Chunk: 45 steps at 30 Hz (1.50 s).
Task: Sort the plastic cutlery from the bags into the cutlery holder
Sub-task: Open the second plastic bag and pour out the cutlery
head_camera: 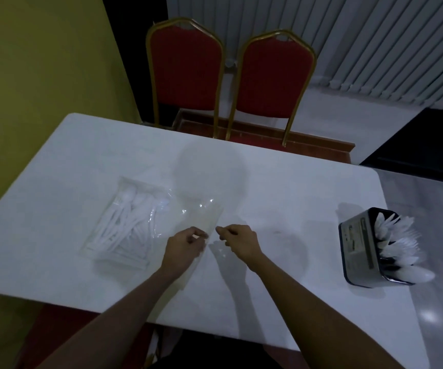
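One bag [205,218] in left hand [187,242], right hand [239,237]

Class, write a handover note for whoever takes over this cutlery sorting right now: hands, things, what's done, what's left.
Left-hand grip: pinches the empty-looking clear plastic bag at mid-table.
Right-hand grip: seems to pinch the same bag's edge.
Second clear bag of white plastic spoons: flat on the white table, to the left, no hand on it.
Black box-shaped cutlery holder: to the right, already holding white plastic cutlery.
Done: one bag apparently emptied.
Left: put it aside, then sort the spoons.
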Tool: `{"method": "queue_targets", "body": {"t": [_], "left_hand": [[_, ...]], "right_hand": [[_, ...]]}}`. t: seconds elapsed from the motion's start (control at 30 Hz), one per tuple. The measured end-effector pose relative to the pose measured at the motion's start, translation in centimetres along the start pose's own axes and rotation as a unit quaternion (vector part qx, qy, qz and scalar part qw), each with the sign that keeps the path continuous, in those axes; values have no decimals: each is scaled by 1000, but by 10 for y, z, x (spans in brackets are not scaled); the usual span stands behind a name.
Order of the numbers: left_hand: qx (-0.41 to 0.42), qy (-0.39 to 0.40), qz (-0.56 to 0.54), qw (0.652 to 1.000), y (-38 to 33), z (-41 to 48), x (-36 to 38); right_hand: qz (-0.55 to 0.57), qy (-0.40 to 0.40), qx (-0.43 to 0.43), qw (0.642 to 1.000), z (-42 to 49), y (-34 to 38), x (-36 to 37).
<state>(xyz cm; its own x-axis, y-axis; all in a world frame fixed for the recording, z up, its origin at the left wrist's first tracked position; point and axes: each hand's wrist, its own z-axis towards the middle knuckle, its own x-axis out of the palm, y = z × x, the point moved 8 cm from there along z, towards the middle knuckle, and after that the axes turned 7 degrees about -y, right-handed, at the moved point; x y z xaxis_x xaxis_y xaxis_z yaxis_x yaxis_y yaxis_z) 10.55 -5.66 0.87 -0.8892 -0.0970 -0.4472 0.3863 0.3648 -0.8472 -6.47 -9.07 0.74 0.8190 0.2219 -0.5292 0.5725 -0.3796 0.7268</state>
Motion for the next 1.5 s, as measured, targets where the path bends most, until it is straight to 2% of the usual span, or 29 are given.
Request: {"method": "queue_targets", "body": {"t": [0.13, 0.3, 0.47, 0.57, 0.63, 0.7, 0.8, 0.93, 1.07, 1.23, 1.5], "left_hand": [[13, 13, 11, 1000, -17, -2, 2], [-81, 43, -69, 993, -7, -1, 9], [-203, 93, -205, 953, 5, -6, 25], [-239, 107, -266, 928, 4, -10, 30], [-226, 94, -247, 938, 3, -9, 29], [-188, 52, -186, 963, 1, -6, 24], [-72, 9, -38, 997, -14, -5, 17], [18, 14, 55, 998, -30, -8, 21], [56, -12, 66, 996, -36, -3, 17], [45, -42, 70, 996, -34, -3, 16], [-105, 9, -61, 993, -11, 2, 21]], "right_hand": [[103, -7, 58, 993, 0, 5, 0], [139, 2, 85, 987, -1, 8, -5], [127, -19, 93, 987, 0, 11, -13], [159, -13, 110, 981, -1, 7, -15], [185, 10, 115, 976, -3, 5, -13], [214, 31, 123, 969, -6, 2, -10], [217, 43, 130, 966, -6, 1, -10], [131, 38, 88, 987, -3, 5, -12], [118, 17, 68, 991, -1, 6, -12], [109, -1, 57, 992, 0, 11, -12], [134, -10, 28, 991, 0, 14, -10]]}}
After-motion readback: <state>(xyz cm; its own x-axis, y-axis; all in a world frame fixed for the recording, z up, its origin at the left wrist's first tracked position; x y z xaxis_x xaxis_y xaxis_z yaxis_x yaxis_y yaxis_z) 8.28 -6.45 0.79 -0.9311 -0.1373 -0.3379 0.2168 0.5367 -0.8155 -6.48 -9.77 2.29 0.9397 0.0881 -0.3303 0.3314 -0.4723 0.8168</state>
